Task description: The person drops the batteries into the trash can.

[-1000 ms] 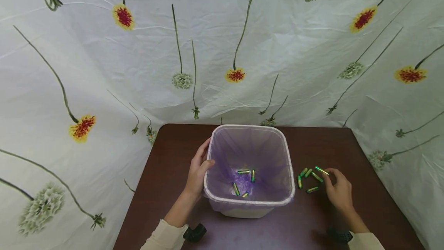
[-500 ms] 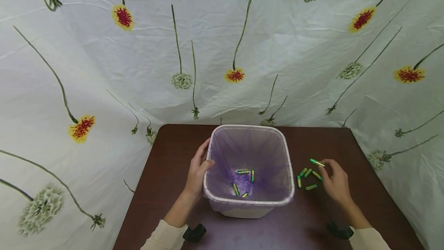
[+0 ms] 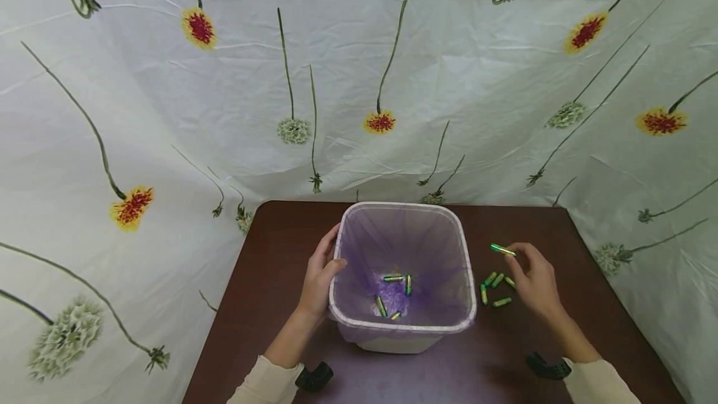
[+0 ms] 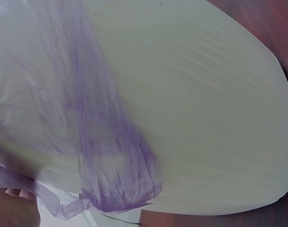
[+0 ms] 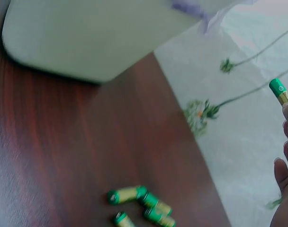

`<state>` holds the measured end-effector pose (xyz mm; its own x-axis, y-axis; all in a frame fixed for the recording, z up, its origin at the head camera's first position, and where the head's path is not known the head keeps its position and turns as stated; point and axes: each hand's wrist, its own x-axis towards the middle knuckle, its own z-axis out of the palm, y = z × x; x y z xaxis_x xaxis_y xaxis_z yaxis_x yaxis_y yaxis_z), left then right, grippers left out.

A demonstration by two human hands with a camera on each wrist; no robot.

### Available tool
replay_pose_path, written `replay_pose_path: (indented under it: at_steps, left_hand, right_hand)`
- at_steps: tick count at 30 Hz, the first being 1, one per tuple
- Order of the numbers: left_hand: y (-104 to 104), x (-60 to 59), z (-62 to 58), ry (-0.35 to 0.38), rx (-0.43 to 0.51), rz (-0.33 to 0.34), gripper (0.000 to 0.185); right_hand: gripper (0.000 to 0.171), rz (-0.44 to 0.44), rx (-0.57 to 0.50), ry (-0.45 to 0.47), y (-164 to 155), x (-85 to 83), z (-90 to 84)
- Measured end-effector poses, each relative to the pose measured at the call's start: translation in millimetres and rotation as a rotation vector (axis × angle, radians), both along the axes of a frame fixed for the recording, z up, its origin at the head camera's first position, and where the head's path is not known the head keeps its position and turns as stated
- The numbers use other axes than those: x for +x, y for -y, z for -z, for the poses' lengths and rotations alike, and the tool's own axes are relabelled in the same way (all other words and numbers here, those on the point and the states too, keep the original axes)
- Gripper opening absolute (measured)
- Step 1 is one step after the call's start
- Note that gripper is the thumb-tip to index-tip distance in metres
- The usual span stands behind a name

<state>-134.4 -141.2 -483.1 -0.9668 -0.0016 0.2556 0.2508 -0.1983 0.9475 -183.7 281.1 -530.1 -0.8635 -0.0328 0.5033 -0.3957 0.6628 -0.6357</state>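
A white bin (image 3: 392, 345) lined with a thin purple plastic bag (image 3: 370, 248) stands on the table. My left hand (image 3: 318, 279) grips its left rim, thumb over the edge and fingers along the outside. Inside, several green and gold batteries (image 3: 394, 278) lie at the bottom. Pinched between the fingertips of my right hand (image 3: 535, 279) is a battery (image 3: 501, 249), raised above the table to the right of the bin; its green end shows in the right wrist view. Beneath it, a small group of loose batteries (image 5: 127, 194) lies on the wood.
The dark wooden table (image 3: 280, 235) ends at a white floral cloth (image 3: 336, 161) that hangs behind and at both sides. Folds of the purple bag hang over the bin's outer wall (image 4: 191, 109) in the left wrist view.
My right hand has lifted the battery up and leftward, away from the loose batteries and closer to the bin. The left hand has stayed on the rim.
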Motion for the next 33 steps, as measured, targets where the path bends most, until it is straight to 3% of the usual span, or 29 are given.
replay_pose_path:
  at_steps: [20,33]
  left_hand:
    - [0,-0.3,1.9,-0.007,0.007,0.000,0.070]
    - [-1,1.2,-1.5,0.001,-0.006,-0.009,0.069]
  right_hand:
    - [0.018,-0.184,-0.069,-0.052,46,-12.2,-75.5]
    - [0.020,-0.350,0.003,-0.069,85,-24.4,-112.2]
